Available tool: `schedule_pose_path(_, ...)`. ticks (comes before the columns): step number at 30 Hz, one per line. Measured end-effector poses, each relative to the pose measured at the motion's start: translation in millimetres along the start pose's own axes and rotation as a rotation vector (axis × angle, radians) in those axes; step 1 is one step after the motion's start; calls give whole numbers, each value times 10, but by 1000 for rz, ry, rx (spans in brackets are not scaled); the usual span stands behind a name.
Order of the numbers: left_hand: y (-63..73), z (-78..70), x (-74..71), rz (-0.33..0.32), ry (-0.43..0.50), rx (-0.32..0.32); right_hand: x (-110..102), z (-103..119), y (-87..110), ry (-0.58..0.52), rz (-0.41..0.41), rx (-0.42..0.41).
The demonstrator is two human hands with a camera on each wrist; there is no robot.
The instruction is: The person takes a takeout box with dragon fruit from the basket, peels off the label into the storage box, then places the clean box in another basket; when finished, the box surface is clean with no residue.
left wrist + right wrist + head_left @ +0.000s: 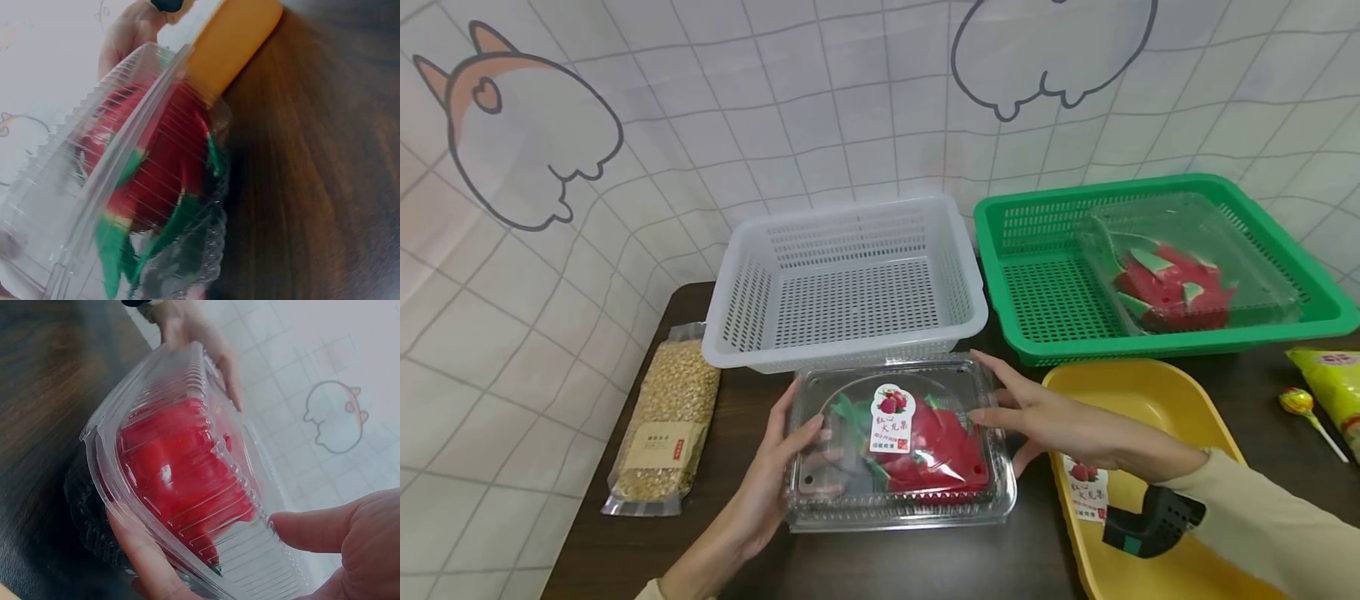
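Note:
Between my two hands is a clear plastic clamshell box with a red and green dragon fruit inside. A white label with a fruit picture sits on its lid. My left hand grips the box's left side, thumb on top and the other fingers partly hidden by it. On the right side, my right hand holds the box with fingers spread over the lid edge and side wall. The right wrist view shows that thumb against the ribbed wall. The lid lies down over the fruit.
A white basket stands behind the box. The green basket at right holds another clear box with a dragon fruit. Below my right forearm, a yellow tray bears a label sheet. A grain bag lies left; a lollipop and yellow-green packet lie far right.

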State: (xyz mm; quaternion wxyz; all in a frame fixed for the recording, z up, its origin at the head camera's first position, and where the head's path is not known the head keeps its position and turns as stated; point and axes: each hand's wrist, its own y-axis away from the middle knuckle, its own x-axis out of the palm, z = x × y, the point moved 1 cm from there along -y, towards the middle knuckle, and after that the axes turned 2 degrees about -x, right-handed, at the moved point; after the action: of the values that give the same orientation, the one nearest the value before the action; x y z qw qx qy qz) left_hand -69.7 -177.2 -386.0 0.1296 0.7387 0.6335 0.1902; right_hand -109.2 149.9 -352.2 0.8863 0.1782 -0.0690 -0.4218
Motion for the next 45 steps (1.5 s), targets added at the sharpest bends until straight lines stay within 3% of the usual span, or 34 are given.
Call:
schedule_pose_path(7, -11, -52, -42, -10, -182, -8, -24, 9, -80, 14, -1, 28)
schedule_pose_path(12, -46, -66, -54, -12, -245, -20, -60, 5, -77, 7, -3, 53)
schedule_pose_path(22, -39, -61, -78, 13, -259, -21, -68, 10, -87, 60, -42, 18)
schedule_pose_path(32, -55, -64, -80, 1, -348, 9, -50, 26, -96, 99, -87, 9)
schedule_pose_path(45, -94, -53, -91, 0, -320, 17, -50, 62, -124, 173, -117, -22)
